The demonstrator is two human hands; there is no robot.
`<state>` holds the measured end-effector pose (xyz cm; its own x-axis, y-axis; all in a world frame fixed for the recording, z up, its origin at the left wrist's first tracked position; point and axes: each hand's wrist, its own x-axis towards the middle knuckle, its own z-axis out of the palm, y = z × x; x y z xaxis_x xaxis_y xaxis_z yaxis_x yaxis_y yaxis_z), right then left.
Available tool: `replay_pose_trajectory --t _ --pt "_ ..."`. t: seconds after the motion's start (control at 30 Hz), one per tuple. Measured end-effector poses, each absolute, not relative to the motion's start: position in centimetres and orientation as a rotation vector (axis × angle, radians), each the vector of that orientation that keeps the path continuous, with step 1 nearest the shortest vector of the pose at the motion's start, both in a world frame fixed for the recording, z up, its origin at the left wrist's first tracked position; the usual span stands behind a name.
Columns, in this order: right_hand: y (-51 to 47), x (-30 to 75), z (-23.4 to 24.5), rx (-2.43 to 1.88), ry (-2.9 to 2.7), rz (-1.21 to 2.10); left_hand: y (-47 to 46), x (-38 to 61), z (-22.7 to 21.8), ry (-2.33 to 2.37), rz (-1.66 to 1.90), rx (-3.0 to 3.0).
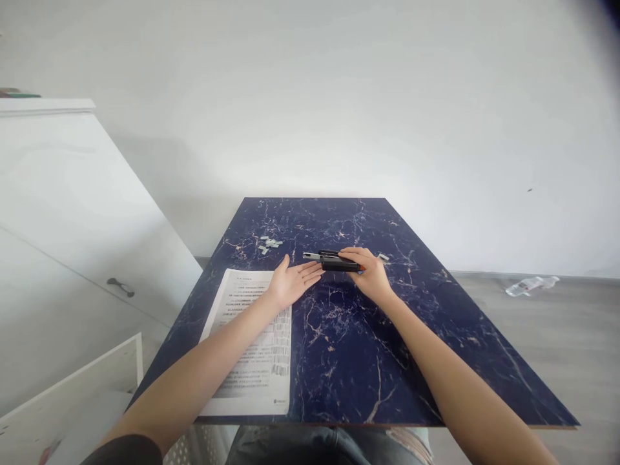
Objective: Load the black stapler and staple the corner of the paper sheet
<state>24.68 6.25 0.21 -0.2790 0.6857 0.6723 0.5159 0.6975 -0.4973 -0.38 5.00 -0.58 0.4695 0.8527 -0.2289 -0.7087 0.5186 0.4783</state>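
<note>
1. Both hands lay over the marbled table (436,310).
2. Right hand (371,271) gripped a black stapler (338,263), mid-table.
3. Left hand (293,281) lay open, palm up, fingertips just beside it.
4. Printed sheet (252,352) sat under the left forearm.

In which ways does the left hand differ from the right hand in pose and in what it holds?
The left hand lies open and holds nothing; the right hand is curled over the black stapler. The left hand is at the printed sheet's corner; the right hand is over bare table. Both are bare and rest near the stapler.
</note>
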Motion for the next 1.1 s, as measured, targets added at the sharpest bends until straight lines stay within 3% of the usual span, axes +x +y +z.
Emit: replay_pose_trajectory --t 0.43,0.67,0.83,1.0,1.1 --pt "5.2 23.9 0.0 -0.740 -2.227 -0.205 4.6 -0.2 0.4 0.469 1.035 0.252" --pt "4.9 23.9 0.3 -0.791 -2.146 -0.251 4.8 -0.4 -0.2 0.454 1.062 0.254" --pt "5.1 23.7 0.6 -0.909 -1.973 -0.056 5.3 -0.2 -1.2 0.505 1.191 0.393" --pt "5.8 24.3 0.4 -1.174 -1.830 0.417 6.0 -1.1 -1.9 0.713 1.723 0.593" --pt "6.1 24.6 0.0 -1.310 -1.903 0.665 6.0 -1.5 -1.5 0.817 1.807 0.748"
